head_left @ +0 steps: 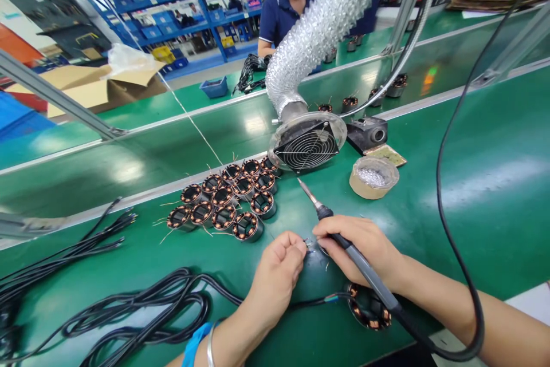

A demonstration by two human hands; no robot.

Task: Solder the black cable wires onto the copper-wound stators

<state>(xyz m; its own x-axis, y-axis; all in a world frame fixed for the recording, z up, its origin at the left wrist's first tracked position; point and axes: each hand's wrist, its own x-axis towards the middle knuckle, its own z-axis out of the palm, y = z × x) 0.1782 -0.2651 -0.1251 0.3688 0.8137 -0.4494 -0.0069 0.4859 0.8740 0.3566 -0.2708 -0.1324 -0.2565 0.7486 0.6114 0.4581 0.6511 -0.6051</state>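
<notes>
Your left hand pinches wire ends; right holds soldering iron; near-right stator has cable at it, seemingly midway; far-left stators look uncabled, so likely left to do.

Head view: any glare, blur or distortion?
Head view: pale glare on the glossy green tabletop; sparkle on the crinkled silver duct; background blue metal shelving soft; wide-angle stretch toward the edges; thin wire ends at the left hand too small to resolve.
</notes>
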